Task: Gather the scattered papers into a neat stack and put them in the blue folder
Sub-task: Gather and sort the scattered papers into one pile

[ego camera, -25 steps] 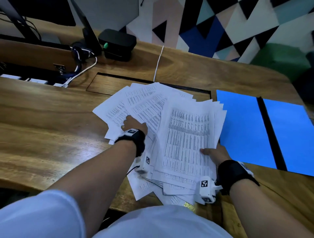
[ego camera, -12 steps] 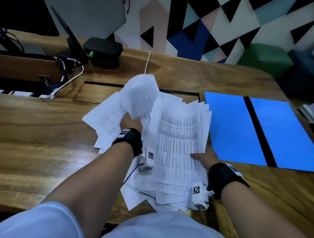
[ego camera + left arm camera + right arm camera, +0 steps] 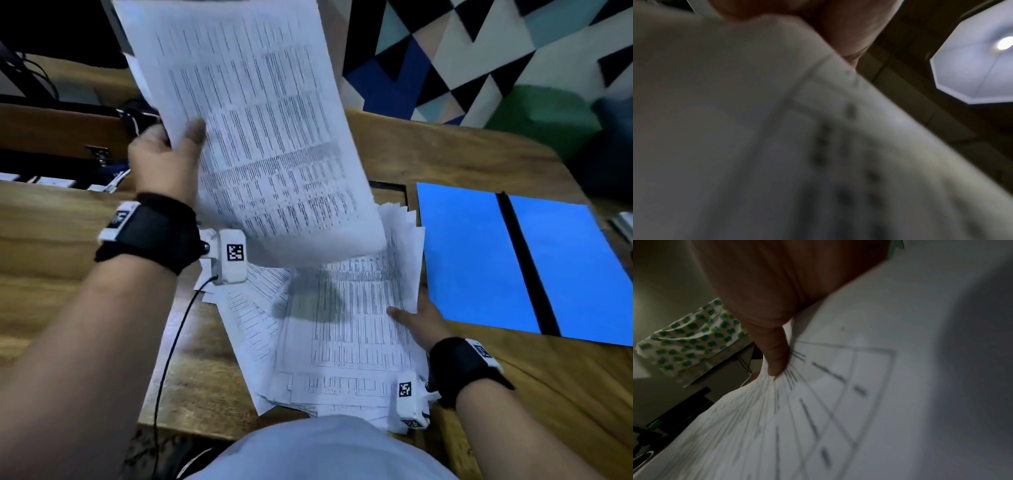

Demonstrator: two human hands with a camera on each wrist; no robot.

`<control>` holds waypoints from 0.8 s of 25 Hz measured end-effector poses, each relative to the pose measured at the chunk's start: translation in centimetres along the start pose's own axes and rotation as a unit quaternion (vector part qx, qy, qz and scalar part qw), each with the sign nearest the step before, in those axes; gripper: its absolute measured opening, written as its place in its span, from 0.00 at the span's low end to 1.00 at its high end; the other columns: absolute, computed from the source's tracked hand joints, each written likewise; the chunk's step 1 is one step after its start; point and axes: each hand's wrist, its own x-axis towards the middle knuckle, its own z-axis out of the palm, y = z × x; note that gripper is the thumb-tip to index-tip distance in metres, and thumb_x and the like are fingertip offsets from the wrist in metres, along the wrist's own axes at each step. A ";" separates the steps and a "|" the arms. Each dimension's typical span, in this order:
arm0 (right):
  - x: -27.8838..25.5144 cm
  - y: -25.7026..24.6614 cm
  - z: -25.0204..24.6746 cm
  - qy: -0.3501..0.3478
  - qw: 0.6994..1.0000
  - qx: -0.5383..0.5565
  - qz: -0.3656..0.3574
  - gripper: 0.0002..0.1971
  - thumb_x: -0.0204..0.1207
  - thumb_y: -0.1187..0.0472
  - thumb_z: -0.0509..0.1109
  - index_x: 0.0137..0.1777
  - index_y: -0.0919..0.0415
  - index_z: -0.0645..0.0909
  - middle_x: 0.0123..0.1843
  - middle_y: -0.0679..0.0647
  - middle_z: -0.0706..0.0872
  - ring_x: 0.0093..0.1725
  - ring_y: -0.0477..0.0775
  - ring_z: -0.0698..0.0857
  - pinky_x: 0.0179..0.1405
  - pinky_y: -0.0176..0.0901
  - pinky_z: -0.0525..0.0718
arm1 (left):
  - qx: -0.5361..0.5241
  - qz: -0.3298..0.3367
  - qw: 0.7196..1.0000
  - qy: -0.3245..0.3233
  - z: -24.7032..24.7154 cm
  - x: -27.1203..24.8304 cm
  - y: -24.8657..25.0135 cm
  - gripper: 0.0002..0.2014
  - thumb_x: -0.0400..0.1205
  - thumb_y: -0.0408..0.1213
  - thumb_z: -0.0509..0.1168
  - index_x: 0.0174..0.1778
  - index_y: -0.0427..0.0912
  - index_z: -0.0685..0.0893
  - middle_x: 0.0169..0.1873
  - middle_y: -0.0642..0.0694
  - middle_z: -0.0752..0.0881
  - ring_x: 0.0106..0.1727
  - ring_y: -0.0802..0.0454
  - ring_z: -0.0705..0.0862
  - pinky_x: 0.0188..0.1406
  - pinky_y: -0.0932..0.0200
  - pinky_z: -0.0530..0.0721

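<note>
My left hand (image 3: pixel 171 147) grips a bunch of printed papers (image 3: pixel 260 130) by their left edge and holds them up, tilted, above the desk. In the left wrist view those lifted papers (image 3: pixel 777 146) fill the frame, blurred. Below them a loose pile of papers (image 3: pixel 346 335) lies fanned on the wooden desk (image 3: pixel 61 260). My right hand (image 3: pixel 416 320) holds the pile's right edge, thumb on top; the right wrist view shows the thumb (image 3: pixel 774 356) pressing on the pile of papers (image 3: pixel 859 402). The blue folder (image 3: pixel 520 263) lies open and flat just right of the pile.
Cables (image 3: pixel 113 178) and dark equipment sit at the desk's back left. A recessed panel slot (image 3: pixel 390 186) runs behind the papers. A wall of coloured triangles (image 3: pixel 479 51) stands behind the desk. A thin black wire (image 3: pixel 171 349) hangs from my left wrist camera.
My left hand has lifted a bunch of papers off the left of the pile, up and toward the camera. My right hand has stayed at the pile's right edge.
</note>
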 end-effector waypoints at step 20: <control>-2.0 0.1 0.2 0.003 0.996 0.081 0.044 0.28 0.69 0.66 0.78 0.69 0.65 0.77 0.60 0.60 0.87 0.58 0.58 0.85 0.65 0.57 0.81 | 0.323 -0.259 0.836 -0.359 0.4 -16.5 -13.0 0.23 0.76 0.51 0.70 0.59 0.41 0.75 0.55 0.41 0.80 0.52 0.46 0.80 0.55 0.51 0.80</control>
